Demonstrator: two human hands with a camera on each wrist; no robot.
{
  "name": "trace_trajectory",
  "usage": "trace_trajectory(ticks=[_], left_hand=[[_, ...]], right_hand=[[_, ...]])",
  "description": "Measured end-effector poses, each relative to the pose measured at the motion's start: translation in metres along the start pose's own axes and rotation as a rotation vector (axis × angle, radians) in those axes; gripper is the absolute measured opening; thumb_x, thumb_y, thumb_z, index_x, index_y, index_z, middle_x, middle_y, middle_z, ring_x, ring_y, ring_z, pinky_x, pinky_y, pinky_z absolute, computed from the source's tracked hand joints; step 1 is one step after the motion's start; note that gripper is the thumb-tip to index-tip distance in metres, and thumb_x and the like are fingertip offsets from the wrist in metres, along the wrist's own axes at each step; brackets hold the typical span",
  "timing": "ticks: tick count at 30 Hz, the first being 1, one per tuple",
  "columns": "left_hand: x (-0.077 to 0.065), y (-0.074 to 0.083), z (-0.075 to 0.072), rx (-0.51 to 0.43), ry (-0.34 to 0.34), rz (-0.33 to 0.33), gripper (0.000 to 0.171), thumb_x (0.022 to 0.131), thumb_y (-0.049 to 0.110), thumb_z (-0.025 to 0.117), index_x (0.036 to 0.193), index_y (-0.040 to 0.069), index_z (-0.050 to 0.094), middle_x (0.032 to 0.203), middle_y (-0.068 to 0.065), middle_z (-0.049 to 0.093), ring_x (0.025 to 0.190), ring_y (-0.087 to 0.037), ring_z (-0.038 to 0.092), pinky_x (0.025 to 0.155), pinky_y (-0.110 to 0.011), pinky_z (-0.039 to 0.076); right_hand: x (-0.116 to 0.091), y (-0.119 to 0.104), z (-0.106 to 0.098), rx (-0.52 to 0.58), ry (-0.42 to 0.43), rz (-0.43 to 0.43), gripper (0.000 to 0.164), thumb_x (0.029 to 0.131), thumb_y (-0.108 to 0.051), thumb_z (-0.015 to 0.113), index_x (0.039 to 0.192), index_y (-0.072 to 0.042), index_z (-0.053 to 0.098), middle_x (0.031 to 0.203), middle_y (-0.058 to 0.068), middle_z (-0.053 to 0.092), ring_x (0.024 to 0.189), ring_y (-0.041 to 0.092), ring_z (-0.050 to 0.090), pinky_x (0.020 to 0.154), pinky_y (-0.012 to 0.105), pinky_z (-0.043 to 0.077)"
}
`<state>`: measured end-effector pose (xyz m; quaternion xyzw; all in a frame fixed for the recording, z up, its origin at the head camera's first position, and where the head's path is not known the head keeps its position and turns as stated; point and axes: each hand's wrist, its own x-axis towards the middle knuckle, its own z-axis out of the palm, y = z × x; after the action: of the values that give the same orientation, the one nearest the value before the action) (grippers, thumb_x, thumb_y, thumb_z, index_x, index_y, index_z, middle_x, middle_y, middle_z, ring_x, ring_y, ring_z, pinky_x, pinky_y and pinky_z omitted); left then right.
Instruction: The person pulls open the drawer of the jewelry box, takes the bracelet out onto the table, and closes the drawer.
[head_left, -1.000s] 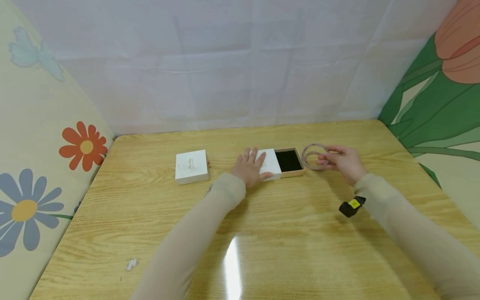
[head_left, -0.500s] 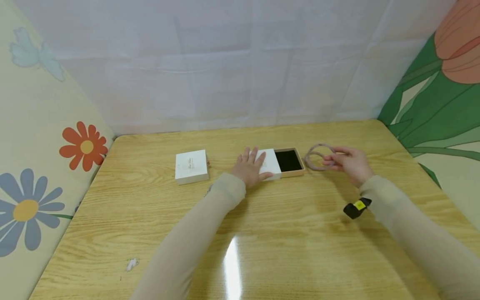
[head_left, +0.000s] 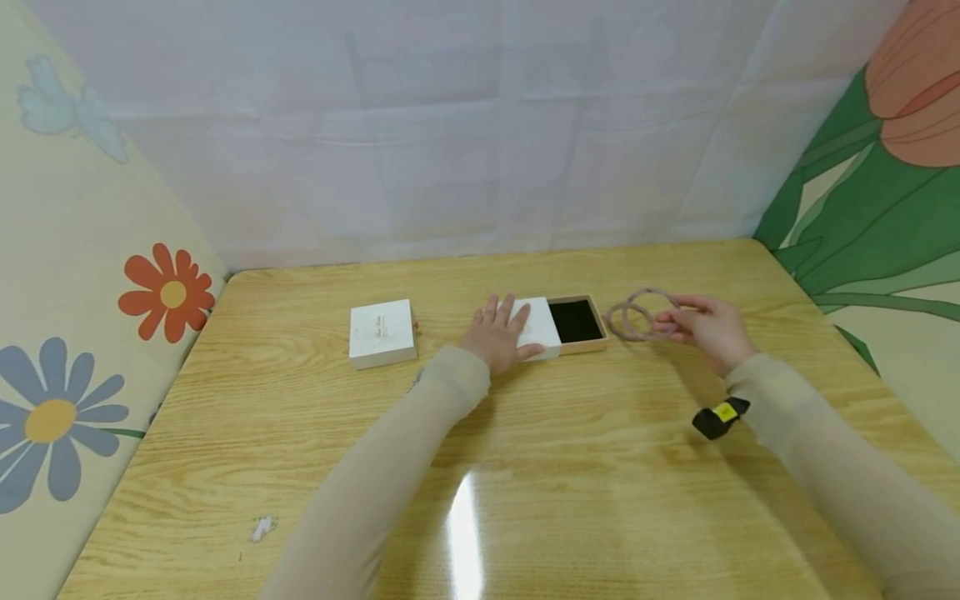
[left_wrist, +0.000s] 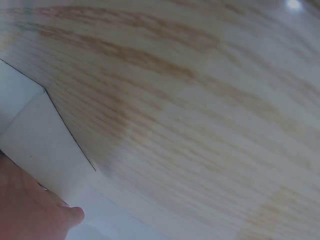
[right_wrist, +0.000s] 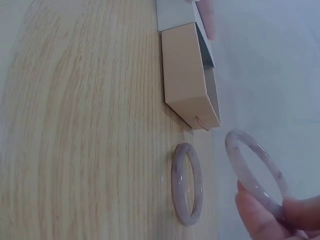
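My left hand [head_left: 497, 337] lies with fingers spread on the white sleeve [head_left: 542, 325] of a slide-out gift box. The box's drawer [head_left: 606, 340], tan-edged with a black inside, sticks out to the right. In the right wrist view, the drawer end [right_wrist: 182, 70] has a small ribbon pull. My right hand [head_left: 703, 327] pinches a pale lilac bangle [right_wrist: 241, 167] between thumb and fingers, held tilted above the table. A second, similar bangle [right_wrist: 177, 182] lies flat on the wood between the drawer and that hand. In the left wrist view, part of my left hand [left_wrist: 35, 207] touches the white sleeve.
Another white box [head_left: 382, 329], closed and with printed lettering, stands to the left of my left hand. The wooden table [head_left: 570, 467] bears a small white mark [head_left: 262, 528] at its front left. A white cloth backdrop [head_left: 465, 150] hangs behind, with flower-painted panels at both sides.
My right hand has shifted slightly to the right with its bangle, so the two bangles overlap less and the one on the table shows more plainly. My left hand has stayed in place.
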<state>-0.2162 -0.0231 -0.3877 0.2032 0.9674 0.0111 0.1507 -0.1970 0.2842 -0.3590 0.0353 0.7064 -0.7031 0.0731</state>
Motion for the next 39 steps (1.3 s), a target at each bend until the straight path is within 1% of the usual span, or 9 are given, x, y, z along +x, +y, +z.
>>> trace_trajectory(ticks=[11,16,18,22,24,28,34,37,39], left_hand=[[0.0,0.0,-0.001,-0.006,0.002,0.001,0.078,0.098,0.065,0.023,0.157,0.021,-0.001,0.162,-0.01,-0.009,0.146,-0.03,-0.011,0.118,-0.047,0.005],[-0.001,-0.001,0.0,-0.002,0.005,0.0,0.078,0.098,0.065,0.023,0.158,0.022,-0.001,0.162,-0.01,-0.009,0.147,-0.03,-0.011,0.118,-0.047,0.004],[-0.001,-0.001,0.001,0.001,0.004,-0.001,0.078,0.098,0.065,0.022,0.157,0.022,-0.002,0.162,-0.01,-0.01,0.147,-0.03,-0.011,0.118,-0.047,0.004],[-0.001,-0.001,0.001,0.007,0.006,-0.003,0.077,0.098,0.065,0.022,0.157,0.022,-0.001,0.162,-0.01,-0.01,0.147,-0.031,-0.011,0.118,-0.047,0.004],[-0.001,-0.001,0.001,0.008,0.011,-0.003,0.077,0.098,0.065,0.023,0.158,0.021,-0.001,0.162,-0.01,-0.009,0.147,-0.031,-0.01,0.118,-0.047,0.005],[-0.004,0.0,0.0,0.013,0.016,0.002,0.077,0.098,0.064,0.023,0.158,0.021,0.0,0.162,-0.01,-0.008,0.147,-0.031,-0.008,0.118,-0.047,0.006],[-0.006,0.001,-0.002,0.014,0.023,0.008,0.076,0.099,0.063,0.023,0.158,0.021,0.001,0.162,-0.01,-0.007,0.147,-0.031,-0.007,0.118,-0.046,0.006],[-0.006,0.001,-0.002,0.012,0.026,0.009,0.076,0.099,0.063,0.023,0.158,0.02,0.001,0.162,-0.011,-0.006,0.147,-0.031,-0.007,0.118,-0.046,0.006],[-0.006,0.001,-0.002,0.009,0.027,0.008,0.076,0.099,0.063,0.023,0.158,0.02,0.002,0.162,-0.011,-0.007,0.147,-0.031,-0.007,0.118,-0.046,0.006]], right_hand=[[-0.001,0.006,-0.007,0.07,0.011,-0.012,0.053,0.101,0.004,0.041,0.144,0.021,0.015,0.078,-0.004,0.071,0.072,0.005,0.069,0.063,0.016,0.054],[-0.003,0.007,-0.009,0.061,0.026,-0.02,0.033,0.101,0.004,0.042,0.132,0.012,0.037,0.078,-0.003,0.071,0.072,0.005,0.069,0.064,0.016,0.054],[-0.004,0.007,-0.01,0.055,0.028,-0.015,0.034,0.101,0.004,0.041,0.134,0.012,0.036,0.079,-0.003,0.071,0.073,0.005,0.069,0.065,0.016,0.054],[-0.005,0.007,-0.012,0.048,0.031,0.003,0.053,0.101,0.003,0.039,0.145,0.02,0.014,0.078,-0.003,0.07,0.073,0.005,0.069,0.066,0.016,0.054],[-0.005,0.008,-0.013,0.054,0.032,0.006,0.055,0.102,0.003,0.039,0.146,0.02,0.011,0.078,-0.003,0.07,0.073,0.006,0.069,0.066,0.016,0.054],[-0.006,0.01,-0.016,0.081,0.04,0.0,0.04,0.101,0.003,0.042,0.138,0.014,0.032,0.079,-0.002,0.071,0.074,0.006,0.07,0.066,0.017,0.054],[-0.007,0.011,-0.02,0.088,0.045,-0.013,0.015,0.101,0.003,0.042,0.114,-0.001,0.045,0.078,-0.002,0.071,0.073,0.006,0.07,0.066,0.017,0.054],[-0.007,0.012,-0.022,0.083,0.045,-0.005,0.016,0.101,0.002,0.042,0.117,0.0,0.045,0.079,-0.002,0.071,0.074,0.006,0.07,0.066,0.017,0.054],[-0.008,0.012,-0.023,0.078,0.043,0.003,0.027,0.101,0.001,0.042,0.128,0.008,0.04,0.079,-0.002,0.071,0.074,0.006,0.069,0.066,0.017,0.054]])
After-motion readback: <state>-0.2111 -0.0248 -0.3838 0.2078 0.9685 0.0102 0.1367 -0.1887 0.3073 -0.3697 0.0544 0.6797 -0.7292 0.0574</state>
